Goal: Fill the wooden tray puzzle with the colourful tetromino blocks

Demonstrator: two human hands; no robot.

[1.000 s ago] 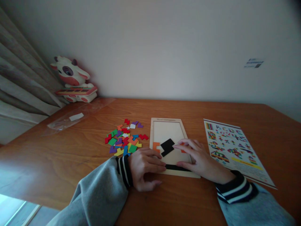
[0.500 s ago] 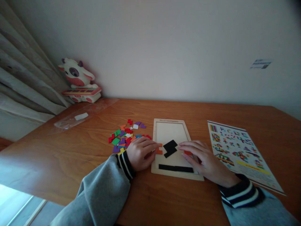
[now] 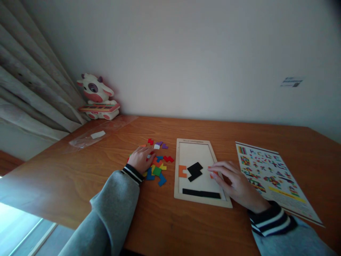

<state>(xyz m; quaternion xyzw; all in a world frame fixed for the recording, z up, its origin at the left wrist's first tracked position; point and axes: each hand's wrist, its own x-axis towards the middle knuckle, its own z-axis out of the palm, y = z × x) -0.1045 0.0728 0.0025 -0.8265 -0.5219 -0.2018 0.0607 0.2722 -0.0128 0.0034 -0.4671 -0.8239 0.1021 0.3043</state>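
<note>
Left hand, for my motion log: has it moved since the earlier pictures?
Yes: the left hand has moved left, off the wooden tray and over to the coloured pieces.

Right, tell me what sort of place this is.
Probably a room in a home, perhaps a child's play or study corner: a cow toy with a keyboard, a curtain, and colourful puzzle pieces on a wooden table.

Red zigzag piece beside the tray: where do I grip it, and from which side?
Probably pinch the red zigzag piece across its middle by the near and far edges, coming from above, from the wooden tray side. It lies flat with bare table there; a blue piece crowds its left.
</note>
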